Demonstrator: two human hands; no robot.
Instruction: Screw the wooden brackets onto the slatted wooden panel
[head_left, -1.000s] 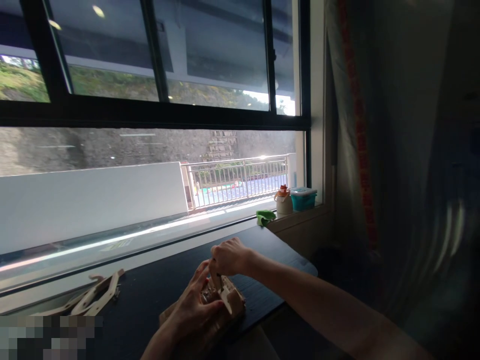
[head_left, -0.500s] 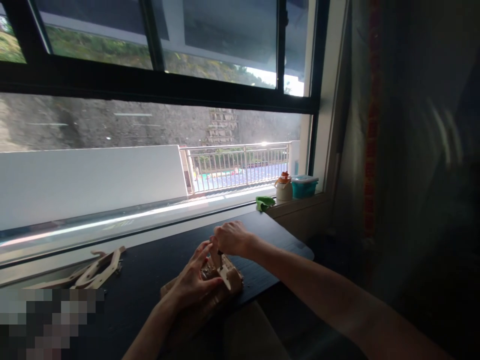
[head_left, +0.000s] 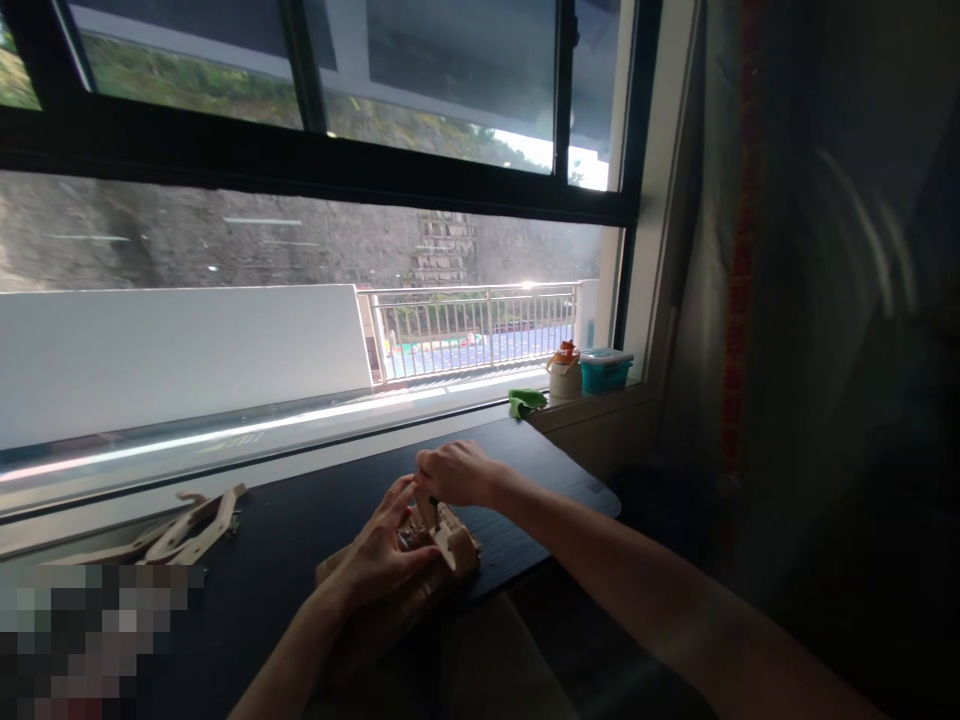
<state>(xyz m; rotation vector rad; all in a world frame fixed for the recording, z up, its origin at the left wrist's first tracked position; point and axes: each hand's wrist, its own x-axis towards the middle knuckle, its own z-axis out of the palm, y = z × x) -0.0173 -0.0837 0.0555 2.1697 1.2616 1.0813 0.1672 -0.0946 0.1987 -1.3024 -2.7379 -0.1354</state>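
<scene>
My right hand (head_left: 457, 473) is closed, fingers bent down around what looks like a screwdriver (head_left: 434, 510); its handle is hidden in the fist and its dark shaft points down. Below that, a flat pale wooden piece (head_left: 448, 548) lies tilted over a tan open box (head_left: 469, 562). My left hand (head_left: 381, 545) grips the wooden piece from the left, thumb near its lower end and fingertips up near my right hand. Small brownish bits show in the box, partly hidden by my fingers.
Pale wooden parts (head_left: 199, 530) lie at the left of the dark table (head_left: 277, 540). By the window stand a green cloth (head_left: 526, 402), a cream bottle (head_left: 565, 375) with an orange top and a teal lidded box (head_left: 606, 372). The table's front edge runs close to the tan box.
The whole view has shifted slightly. My right hand has turned a little over the wooden piece; my left hand keeps its grip in about the same place.
</scene>
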